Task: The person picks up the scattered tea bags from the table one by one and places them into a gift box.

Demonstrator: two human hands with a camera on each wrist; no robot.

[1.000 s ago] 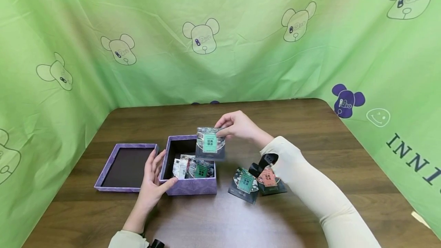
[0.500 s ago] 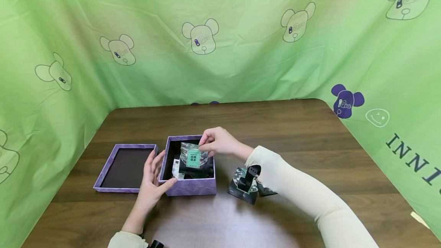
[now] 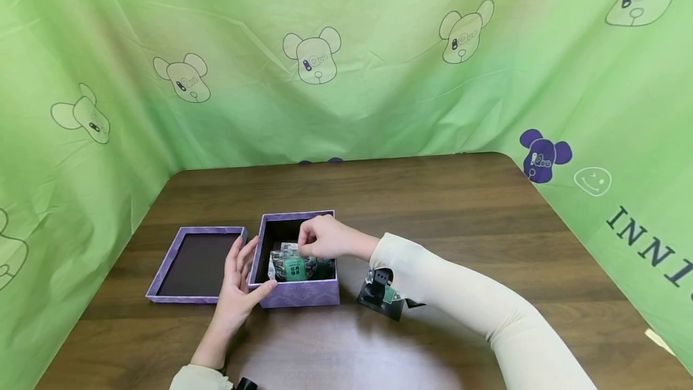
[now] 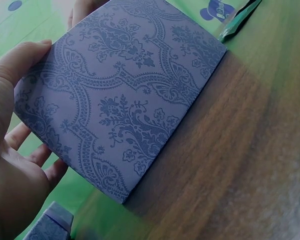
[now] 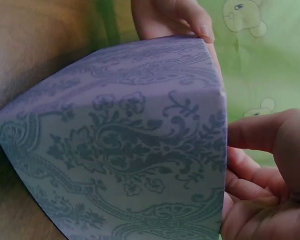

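A purple patterned box (image 3: 299,295) stands uncovered on the table, with several tea sachets inside. My left hand (image 3: 236,294) holds its front left corner, thumb at the front rim and fingers along the left wall; the left wrist view shows the thumb (image 4: 27,57) at the box edge. Inside the box, my right hand (image 3: 327,238) pinches a dark tea sachet with a green label (image 3: 295,269) near its upper edge. In the right wrist view, the right fingers (image 5: 252,180) reach behind the box wall, which hides their tips and the sachet.
The purple box lid (image 3: 197,265), dark inside, lies upturned left of the box. To the right, another green-labelled tea sachet (image 3: 379,309) lies partly under the right sleeve, with a dark corner of a further sachet beside it. A green curtain (image 3: 379,107) hangs behind the table.
My right hand has carried the green-labelled tea sachet from above the box's right rim leftward and down into the box. The left hand has stayed at the box corner.
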